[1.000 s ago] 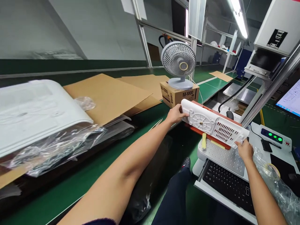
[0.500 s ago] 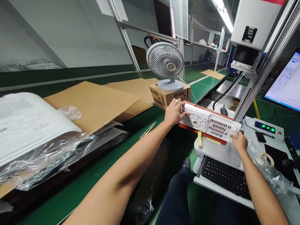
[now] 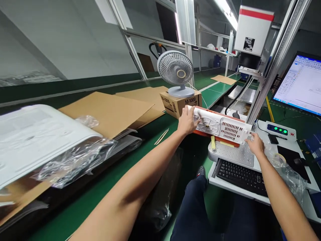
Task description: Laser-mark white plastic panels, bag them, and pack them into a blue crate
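A long white plastic panel (image 3: 217, 125) with a round ribbed part and a slotted grille stands tilted on an orange-red fixture (image 3: 232, 144). My left hand (image 3: 187, 121) grips the panel's left end, fingers over the top edge and thumb on its face. At the opposite end, my right hand (image 3: 255, 144) pinches the lower right corner between thumb and fingers. Under the fixture lies a perforated metal plate (image 3: 240, 154), with a yellow strip (image 3: 213, 143) at its left. The back of the panel is hidden from me.
A marking-machine head (image 3: 253, 31) hangs above the plate. In front are a keyboard (image 3: 240, 175) and, rightward, clear plastic wrap (image 3: 291, 180). A fan (image 3: 175, 72) stands on a carton (image 3: 179, 104). Cardboard sheets (image 3: 107, 112) and a large bagged white panel (image 3: 42, 137) lie left.
The view has shifted, so the machine head and monitor sit further left. Both hands stay on the panel's ends; my right hand's fingers have moved slightly at the corner.
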Demonstrator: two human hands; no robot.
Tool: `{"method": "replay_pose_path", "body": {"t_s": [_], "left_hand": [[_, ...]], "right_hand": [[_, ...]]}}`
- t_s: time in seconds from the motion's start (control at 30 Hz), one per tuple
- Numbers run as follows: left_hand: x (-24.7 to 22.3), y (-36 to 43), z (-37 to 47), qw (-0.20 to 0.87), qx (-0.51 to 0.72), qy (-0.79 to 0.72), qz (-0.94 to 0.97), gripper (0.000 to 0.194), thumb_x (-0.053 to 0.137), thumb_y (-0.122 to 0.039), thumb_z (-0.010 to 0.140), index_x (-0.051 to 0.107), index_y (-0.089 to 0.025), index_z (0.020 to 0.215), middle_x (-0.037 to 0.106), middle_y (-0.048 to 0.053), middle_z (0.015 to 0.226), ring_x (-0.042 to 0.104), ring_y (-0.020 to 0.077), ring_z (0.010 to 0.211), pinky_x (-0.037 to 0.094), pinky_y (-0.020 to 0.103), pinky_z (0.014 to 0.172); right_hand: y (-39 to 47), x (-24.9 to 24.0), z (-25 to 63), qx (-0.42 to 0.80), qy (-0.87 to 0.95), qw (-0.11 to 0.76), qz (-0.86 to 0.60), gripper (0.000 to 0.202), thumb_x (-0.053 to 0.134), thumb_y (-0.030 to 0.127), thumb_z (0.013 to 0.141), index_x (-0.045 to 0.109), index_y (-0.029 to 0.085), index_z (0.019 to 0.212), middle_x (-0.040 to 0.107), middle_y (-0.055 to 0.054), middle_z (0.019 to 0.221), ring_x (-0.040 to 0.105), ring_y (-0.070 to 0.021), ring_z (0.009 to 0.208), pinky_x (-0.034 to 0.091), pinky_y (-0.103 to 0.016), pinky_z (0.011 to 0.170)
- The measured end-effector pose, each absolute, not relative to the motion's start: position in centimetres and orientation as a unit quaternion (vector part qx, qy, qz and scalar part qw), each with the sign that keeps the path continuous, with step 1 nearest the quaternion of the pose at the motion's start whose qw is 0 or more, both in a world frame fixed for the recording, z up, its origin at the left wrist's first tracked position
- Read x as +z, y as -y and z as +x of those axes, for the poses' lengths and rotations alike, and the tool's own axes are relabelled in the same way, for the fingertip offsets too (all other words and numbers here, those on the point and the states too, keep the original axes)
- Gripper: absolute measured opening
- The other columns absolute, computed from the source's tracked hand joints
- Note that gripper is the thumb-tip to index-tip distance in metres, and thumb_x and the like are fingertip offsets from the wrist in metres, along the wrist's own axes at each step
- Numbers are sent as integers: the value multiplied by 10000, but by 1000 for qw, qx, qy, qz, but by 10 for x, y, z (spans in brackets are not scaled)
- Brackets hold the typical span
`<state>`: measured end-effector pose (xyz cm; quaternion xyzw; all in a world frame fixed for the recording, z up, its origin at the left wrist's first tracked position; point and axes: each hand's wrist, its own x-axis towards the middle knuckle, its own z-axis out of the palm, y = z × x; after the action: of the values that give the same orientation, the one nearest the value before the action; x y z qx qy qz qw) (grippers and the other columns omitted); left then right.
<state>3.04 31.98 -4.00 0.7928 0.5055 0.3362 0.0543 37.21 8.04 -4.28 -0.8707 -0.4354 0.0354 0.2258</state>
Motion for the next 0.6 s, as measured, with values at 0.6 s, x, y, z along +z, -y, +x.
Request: {"method": "replay_pose_path", "body": {"t_s": [0.6], "left_hand": [[-250,11,185,240,213,-171,931,349,619,-421,1061,716,-235,1339,660,157,1528,509,382,1541,442,582,1288]], "right_hand": [[233,-74,329,133,287,521,-793,546,889,722,816,662,228,861,682,-12,689,615,-172,599,475,-271,571]]}}
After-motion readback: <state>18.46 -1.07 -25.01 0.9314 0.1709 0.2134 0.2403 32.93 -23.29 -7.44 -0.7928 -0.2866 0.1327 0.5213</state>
